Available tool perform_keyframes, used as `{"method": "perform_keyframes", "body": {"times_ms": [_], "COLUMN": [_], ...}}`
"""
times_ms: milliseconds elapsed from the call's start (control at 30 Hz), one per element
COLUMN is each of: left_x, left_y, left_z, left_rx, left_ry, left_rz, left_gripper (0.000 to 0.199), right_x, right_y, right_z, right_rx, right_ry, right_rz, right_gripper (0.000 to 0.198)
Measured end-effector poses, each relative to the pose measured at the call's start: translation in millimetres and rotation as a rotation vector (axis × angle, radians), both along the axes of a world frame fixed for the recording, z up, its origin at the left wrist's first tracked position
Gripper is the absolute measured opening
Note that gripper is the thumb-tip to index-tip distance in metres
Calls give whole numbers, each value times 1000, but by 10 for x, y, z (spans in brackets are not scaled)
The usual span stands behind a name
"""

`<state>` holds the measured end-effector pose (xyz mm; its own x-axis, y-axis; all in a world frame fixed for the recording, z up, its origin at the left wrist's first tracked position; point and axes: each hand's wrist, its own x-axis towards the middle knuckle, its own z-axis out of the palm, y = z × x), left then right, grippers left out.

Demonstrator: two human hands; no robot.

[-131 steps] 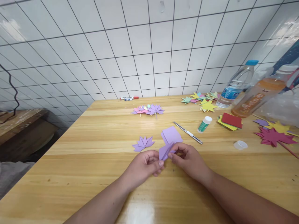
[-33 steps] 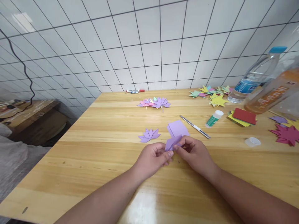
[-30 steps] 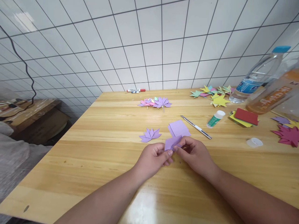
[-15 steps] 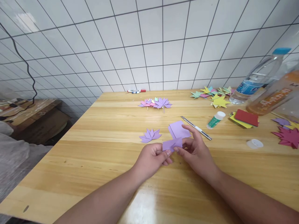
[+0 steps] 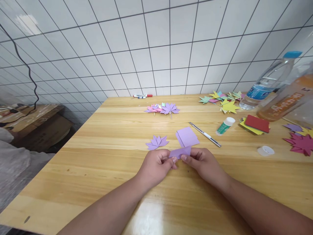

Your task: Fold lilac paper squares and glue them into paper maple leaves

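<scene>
A small folded piece of purple paper (image 5: pixel 180 152) is held just above the table between my two hands. My left hand (image 5: pixel 157 164) pinches its left end, thumb on top. At the right end, my right hand (image 5: pixel 201 161) grips it between thumb and fingers; the fingers behind the paper are partly hidden. Just beyond lie purple paper squares (image 5: pixel 187 136), one overlapping another. A folded purple paper leaf (image 5: pixel 157 142) rests beyond my left hand. To the right of the squares, a slim utility knife (image 5: pixel 204 134) lies slantwise.
A glue stick (image 5: pixel 225 126) stands tilted-looking near its white cap (image 5: pixel 266 150). Coloured paper (image 5: pixel 256 123) is stacked at right, with a red paper leaf (image 5: pixel 299 143) beyond it. Bottles (image 5: pixel 259 93), paper leaves (image 5: pixel 161 108) and markers (image 5: pixel 143 96) sit toward the tiled wall.
My right hand's raised fingers have come down and closed on the right end of the purple paper. A flap at that end now lies differently. The left hand has hardly moved.
</scene>
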<state>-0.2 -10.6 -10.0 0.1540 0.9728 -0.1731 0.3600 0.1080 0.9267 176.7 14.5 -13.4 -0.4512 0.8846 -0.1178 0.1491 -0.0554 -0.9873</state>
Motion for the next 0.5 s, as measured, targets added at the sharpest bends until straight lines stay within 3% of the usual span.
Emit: {"method": "perform_keyframes", "body": {"times_ms": [200,333,500], "left_x": [-22,-5,4], "left_y": [23,12,7], "left_z": [-4,-14,10], "left_rx": [-7,-5,20], "left_ry": [-21,7,38], "left_rz": [-11,-32,-26], "left_gripper": [24,24,24], "right_x": [53,17,-18], "right_y": [17,-15,-13], "right_z": [-29,11,13], "right_rx": [3,13,25], "right_ry": [-32,7,-37], "right_rz": [-11,32,-77], "right_gripper": [37,22,19]}}
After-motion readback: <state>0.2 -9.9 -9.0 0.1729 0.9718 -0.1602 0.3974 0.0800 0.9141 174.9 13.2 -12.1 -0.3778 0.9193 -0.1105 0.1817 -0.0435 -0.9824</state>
